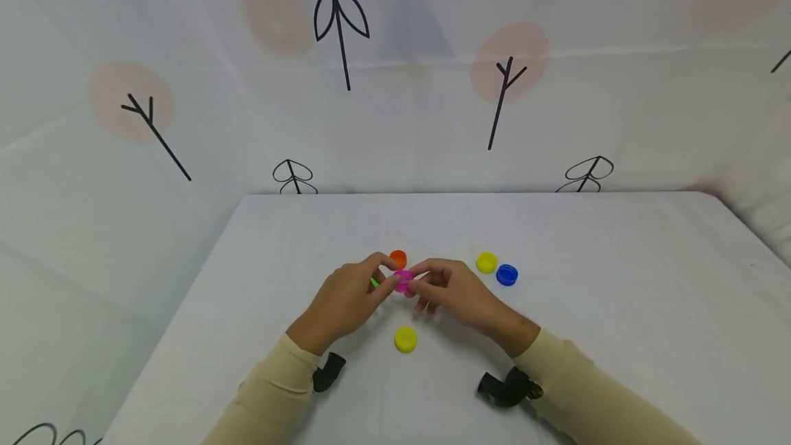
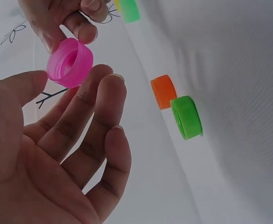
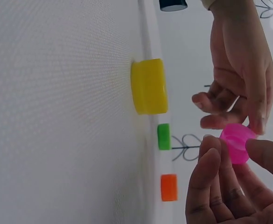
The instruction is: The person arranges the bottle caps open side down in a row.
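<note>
A pink bottle cap (image 1: 404,281) is held between both hands above the white table. My left hand (image 1: 346,297) pinches it from the left with thumb and fingertips, while my right hand (image 1: 460,290) grips its right side the same way. In the left wrist view the pink cap (image 2: 70,63) has its hollow side turned toward the camera. Behind the hands lies an orange cap (image 1: 398,259). A green cap (image 1: 374,283) is partly covered by the left fingers but shows fully in the left wrist view. Nearer the body sits a yellow cap (image 1: 406,339).
To the right of the hands lie another yellow cap (image 1: 487,262) and a blue cap (image 1: 507,275). A light green cap (image 2: 130,10) shows at the top of the left wrist view. Patterned white cloth (image 1: 402,122) hangs behind the table (image 1: 618,280).
</note>
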Demonstrator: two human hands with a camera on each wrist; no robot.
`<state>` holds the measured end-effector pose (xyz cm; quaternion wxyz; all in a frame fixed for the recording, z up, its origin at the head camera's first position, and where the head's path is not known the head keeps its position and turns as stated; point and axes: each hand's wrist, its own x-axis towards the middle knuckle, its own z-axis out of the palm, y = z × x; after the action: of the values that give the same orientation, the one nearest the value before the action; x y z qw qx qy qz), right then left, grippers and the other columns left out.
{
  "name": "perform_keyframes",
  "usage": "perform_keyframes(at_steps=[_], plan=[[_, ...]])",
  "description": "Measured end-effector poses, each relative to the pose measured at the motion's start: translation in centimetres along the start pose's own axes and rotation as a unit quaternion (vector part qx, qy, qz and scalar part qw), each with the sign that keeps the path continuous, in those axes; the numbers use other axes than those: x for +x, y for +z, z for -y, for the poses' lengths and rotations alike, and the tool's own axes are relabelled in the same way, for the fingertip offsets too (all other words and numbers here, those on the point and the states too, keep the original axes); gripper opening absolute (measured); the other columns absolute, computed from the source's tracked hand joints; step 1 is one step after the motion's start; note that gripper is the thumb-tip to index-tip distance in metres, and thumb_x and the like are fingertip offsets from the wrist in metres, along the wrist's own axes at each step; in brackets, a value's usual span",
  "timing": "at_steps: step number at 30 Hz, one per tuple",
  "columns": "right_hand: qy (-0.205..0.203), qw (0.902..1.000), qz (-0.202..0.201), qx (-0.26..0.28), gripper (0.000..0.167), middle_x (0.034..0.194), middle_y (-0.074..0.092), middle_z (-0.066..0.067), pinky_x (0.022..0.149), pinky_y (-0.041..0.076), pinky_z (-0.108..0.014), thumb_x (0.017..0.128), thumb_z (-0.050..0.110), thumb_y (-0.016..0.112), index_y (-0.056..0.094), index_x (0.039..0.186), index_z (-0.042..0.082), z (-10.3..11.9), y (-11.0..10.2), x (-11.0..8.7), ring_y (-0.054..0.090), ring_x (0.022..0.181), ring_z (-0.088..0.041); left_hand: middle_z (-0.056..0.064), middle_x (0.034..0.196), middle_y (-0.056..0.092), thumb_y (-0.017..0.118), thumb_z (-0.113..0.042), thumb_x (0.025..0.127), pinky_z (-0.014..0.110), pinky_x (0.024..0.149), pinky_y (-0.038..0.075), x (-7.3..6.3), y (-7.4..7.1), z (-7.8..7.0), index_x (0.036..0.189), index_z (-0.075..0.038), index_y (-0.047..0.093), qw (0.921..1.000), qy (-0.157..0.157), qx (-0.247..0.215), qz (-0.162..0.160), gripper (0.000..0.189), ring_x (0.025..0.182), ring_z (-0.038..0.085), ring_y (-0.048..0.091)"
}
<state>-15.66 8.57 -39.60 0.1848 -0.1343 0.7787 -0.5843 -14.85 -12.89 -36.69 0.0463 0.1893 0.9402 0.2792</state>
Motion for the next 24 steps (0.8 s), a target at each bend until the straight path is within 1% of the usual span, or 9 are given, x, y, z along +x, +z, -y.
perform_keyframes(at_steps=[3, 8, 14, 18, 24], plan=[[-0.002, 1.0, 0.002, -0.006, 0.03, 0.105, 0.075, -0.013, 0.073, 0.058, -0.032, 0.096, 0.03, 0.068, 0.067, 0.121, 0.013, 0.1, 0.0, 0.0, 0.071, 0.082, -0.026, -0.007, 0.087, 0.071, 0.058, -0.042, 0.1, 0.024, 0.056, 0.049, 0.1, 0.0, -0.1, 0.119, -0.021, 0.063, 0.9999, -0.009, -0.007, 0.006, 0.029, 0.065, 0.007, 0.058], [-0.012, 0.9998, 0.006, -0.018, 0.032, 0.105, 0.075, -0.013, 0.073, 0.058, -0.032, 0.095, 0.031, 0.069, 0.066, 0.121, 0.013, 0.2, -0.3, 0.2, 0.071, 0.083, -0.026, -0.006, 0.09, 0.072, 0.06, -0.041, 0.099, 0.024, 0.058, 0.05, 0.4, -0.1, -0.2, 0.115, -0.021, 0.066, 0.9995, -0.015, -0.024, 0.013, 0.026, 0.069, 0.008, 0.059], [-0.02, 0.9995, 0.019, -0.016, 0.031, 0.105, 0.075, -0.015, 0.072, 0.058, -0.033, 0.094, 0.029, 0.07, 0.066, 0.12, 0.013, 0.2, -0.7, 0.5, 0.071, 0.082, -0.029, -0.006, 0.094, 0.073, 0.064, -0.041, 0.097, 0.028, 0.062, 0.052, 0.8, -0.5, 0.0, 0.111, -0.024, 0.066, 0.9968, -0.024, -0.066, 0.038, 0.022, 0.073, 0.009, 0.062], [-0.027, 0.999, 0.033, -0.012, 0.031, 0.107, 0.074, -0.016, 0.072, 0.059, -0.036, 0.094, 0.028, 0.07, 0.066, 0.12, 0.011, 0.2, -1.0, 0.6, 0.07, 0.082, -0.03, -0.006, 0.095, 0.074, 0.067, -0.039, 0.096, 0.029, 0.065, 0.053, 1.0, -0.8, 0.1, 0.108, -0.026, 0.066, 0.995, -0.022, -0.083, 0.05, 0.018, 0.076, 0.009, 0.064], [-0.029, 0.9988, 0.037, -0.01, 0.029, 0.107, 0.073, -0.017, 0.072, 0.059, -0.039, 0.095, 0.028, 0.07, 0.067, 0.119, 0.013, 0.2, -1.0, 0.6, 0.07, 0.081, -0.031, -0.009, 0.095, 0.073, 0.068, -0.04, 0.094, 0.029, 0.068, 0.054, 1.1, -1.1, 0.5, 0.105, -0.026, 0.066, 0.9936, -0.008, -0.094, 0.061, 0.018, 0.079, 0.009, 0.066]])
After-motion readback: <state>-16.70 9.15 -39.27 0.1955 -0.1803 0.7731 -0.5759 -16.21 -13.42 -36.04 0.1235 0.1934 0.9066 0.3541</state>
